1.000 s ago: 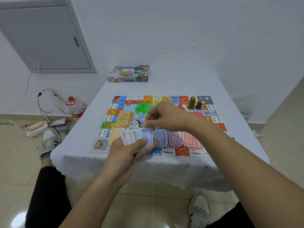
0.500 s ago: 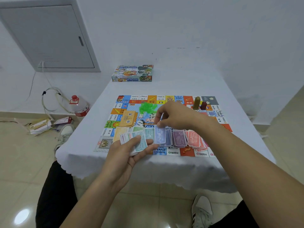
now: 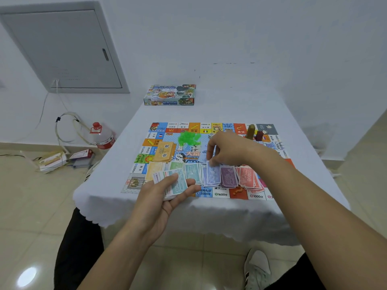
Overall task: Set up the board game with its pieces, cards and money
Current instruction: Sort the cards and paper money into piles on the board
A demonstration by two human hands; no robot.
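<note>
Left hand (image 3: 165,197) grasping fanned stack of play money (image 3: 170,183) above near edge of board (image 3: 209,130). Right hand (image 3: 230,150) pinching blue note (image 3: 212,171) at blue pile; fingertips partly hidden. Board's right edge covered by forearm.

Right hand (image 3: 228,150): its fingertips are curled down out of sight at the top edge of the blue notes (image 3: 212,174); whether they pinch one note or only touch the pile cannot be told.
Left hand (image 3: 167,195): palm and lower fingers covered by the fanned stack of notes (image 3: 173,183); the note count is unreadable.
Board (image 3: 159,130): near-right corner and centre artwork hidden under both hands and the money piles; small square print too blurred to read.
Pawns (image 3: 254,132): bases hidden behind the right hand.
Die (image 3: 211,135): pips too small to count.
Both forearms: cut off by the bottom edge.
Shoe (image 3: 256,268): cut off by the bottom edge.
</note>
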